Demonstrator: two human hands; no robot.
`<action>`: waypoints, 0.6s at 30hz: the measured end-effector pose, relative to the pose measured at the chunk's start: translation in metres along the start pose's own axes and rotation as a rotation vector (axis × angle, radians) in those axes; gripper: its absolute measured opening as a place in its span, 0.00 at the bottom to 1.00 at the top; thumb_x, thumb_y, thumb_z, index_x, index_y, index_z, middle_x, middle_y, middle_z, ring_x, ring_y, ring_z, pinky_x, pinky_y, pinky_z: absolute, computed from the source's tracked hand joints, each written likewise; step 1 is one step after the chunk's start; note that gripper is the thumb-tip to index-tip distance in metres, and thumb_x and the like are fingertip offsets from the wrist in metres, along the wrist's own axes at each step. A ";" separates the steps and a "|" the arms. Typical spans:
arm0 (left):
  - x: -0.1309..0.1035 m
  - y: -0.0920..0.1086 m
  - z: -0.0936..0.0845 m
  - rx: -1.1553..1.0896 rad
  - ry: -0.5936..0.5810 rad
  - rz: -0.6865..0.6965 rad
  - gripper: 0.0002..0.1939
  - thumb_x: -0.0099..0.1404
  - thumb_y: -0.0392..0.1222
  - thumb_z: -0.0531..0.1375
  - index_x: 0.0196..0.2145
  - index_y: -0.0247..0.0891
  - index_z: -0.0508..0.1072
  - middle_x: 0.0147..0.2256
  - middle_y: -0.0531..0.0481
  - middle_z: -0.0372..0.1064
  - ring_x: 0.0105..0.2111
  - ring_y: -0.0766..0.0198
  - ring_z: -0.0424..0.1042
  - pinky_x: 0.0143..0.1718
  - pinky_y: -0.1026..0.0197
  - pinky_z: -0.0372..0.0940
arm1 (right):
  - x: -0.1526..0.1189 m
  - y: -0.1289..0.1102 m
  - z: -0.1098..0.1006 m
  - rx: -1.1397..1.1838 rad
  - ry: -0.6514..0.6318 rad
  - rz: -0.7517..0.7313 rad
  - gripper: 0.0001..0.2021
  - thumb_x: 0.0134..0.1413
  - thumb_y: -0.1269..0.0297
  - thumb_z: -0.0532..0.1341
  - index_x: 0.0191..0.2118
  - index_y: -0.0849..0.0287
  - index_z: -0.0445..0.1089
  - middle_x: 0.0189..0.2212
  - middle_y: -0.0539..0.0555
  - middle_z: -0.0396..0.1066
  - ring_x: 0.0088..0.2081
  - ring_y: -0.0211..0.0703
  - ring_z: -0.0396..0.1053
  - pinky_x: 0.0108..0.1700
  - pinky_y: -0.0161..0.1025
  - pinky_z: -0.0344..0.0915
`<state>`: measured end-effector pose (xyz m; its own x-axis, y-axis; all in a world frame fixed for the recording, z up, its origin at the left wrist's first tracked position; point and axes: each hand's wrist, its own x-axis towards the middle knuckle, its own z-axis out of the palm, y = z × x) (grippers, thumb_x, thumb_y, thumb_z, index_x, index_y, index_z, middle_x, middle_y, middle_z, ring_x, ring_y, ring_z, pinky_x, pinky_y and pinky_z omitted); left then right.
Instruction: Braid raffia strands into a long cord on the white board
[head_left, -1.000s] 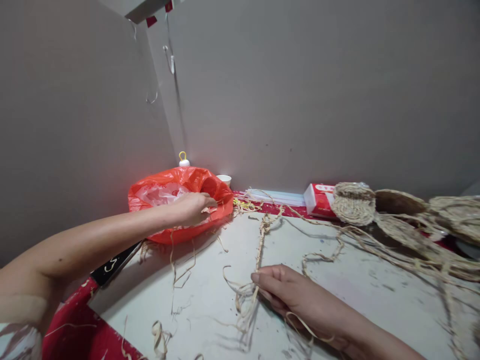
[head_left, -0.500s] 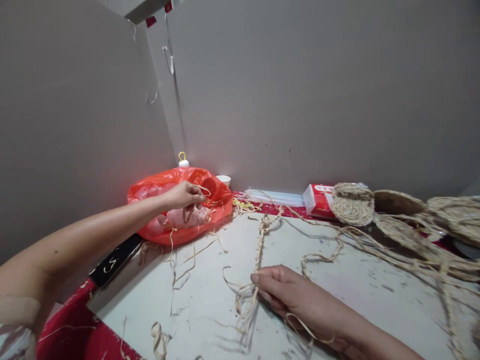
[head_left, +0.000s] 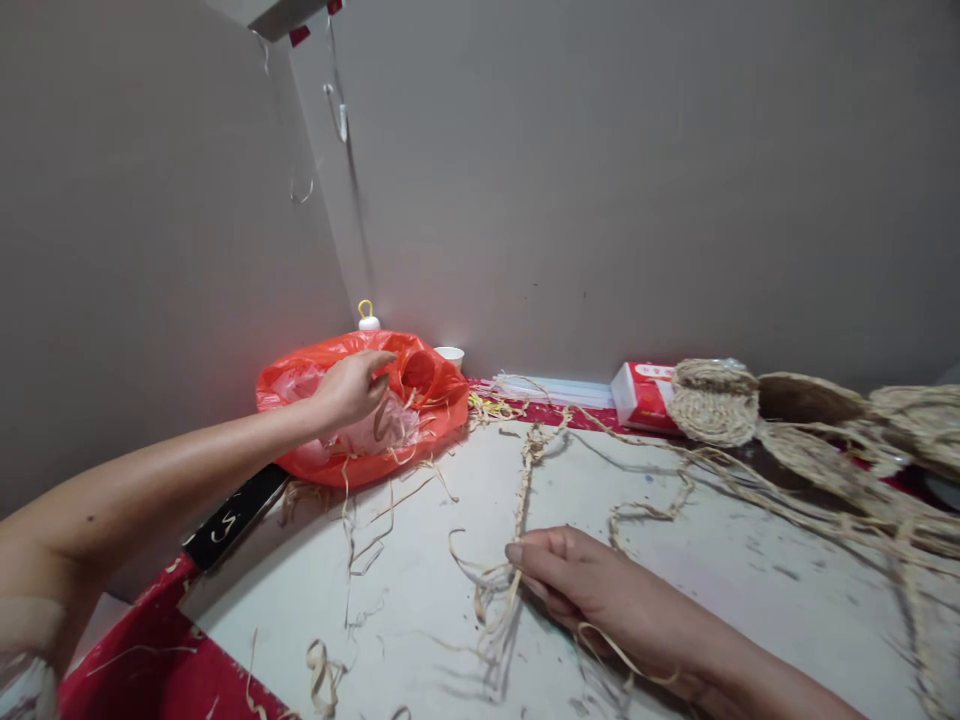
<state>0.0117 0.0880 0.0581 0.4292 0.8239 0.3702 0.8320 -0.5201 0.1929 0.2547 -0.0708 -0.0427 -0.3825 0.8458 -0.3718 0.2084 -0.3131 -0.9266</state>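
Note:
My right hand pinches the lower end of a braided straw cord between thumb and fingers. Loose straw strands fan out below and left of the pinch, and one strip curls under the palm. Over the mouth of a red plastic bag hovers my left hand, its index finger stretched out and the fingers apart, with no strand visible in it. Inside the bag are a pinkish clear plastic wrap and straw strips, and some strips hang over its near edge.
At the back right stand a red-and-white tissue pack and coiled woven straw pieces. Long straw cords trail across the right side. A white cup is behind the bag; a black strip edges the white board.
My left hand has let go of the straw strip above the bag, drawn back slightly left, and its fingers have spread. My right hand keeps its pinch on the cord.

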 end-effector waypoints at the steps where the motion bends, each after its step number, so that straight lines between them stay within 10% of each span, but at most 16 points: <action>1: -0.001 0.004 0.001 0.021 0.016 0.038 0.21 0.63 0.33 0.51 0.53 0.35 0.69 0.52 0.41 0.68 0.46 0.59 0.69 0.47 0.57 0.61 | 0.000 0.000 0.000 -0.007 0.003 -0.006 0.21 0.56 0.52 0.55 0.17 0.57 0.54 0.12 0.41 0.48 0.14 0.29 0.40 0.18 0.32 0.37; 12: 0.021 0.038 0.058 0.189 -0.383 0.143 0.05 0.60 0.36 0.58 0.30 0.36 0.75 0.30 0.46 0.73 0.33 0.58 0.72 0.33 0.60 0.63 | -0.001 -0.002 0.000 0.006 -0.003 -0.002 0.21 0.56 0.53 0.54 0.18 0.57 0.54 0.12 0.41 0.48 0.14 0.28 0.39 0.17 0.33 0.36; 18: 0.027 0.021 0.071 0.116 -0.466 -0.021 0.14 0.67 0.47 0.57 0.44 0.34 0.70 0.42 0.47 0.70 0.39 0.62 0.71 0.40 0.54 0.69 | 0.000 -0.002 0.000 0.027 -0.018 -0.006 0.21 0.58 0.56 0.54 0.17 0.57 0.53 0.11 0.41 0.47 0.13 0.28 0.38 0.17 0.33 0.34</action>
<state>0.0658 0.1152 0.0076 0.5015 0.8610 -0.0849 0.8646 -0.4954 0.0835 0.2545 -0.0702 -0.0412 -0.3995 0.8402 -0.3667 0.1815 -0.3196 -0.9300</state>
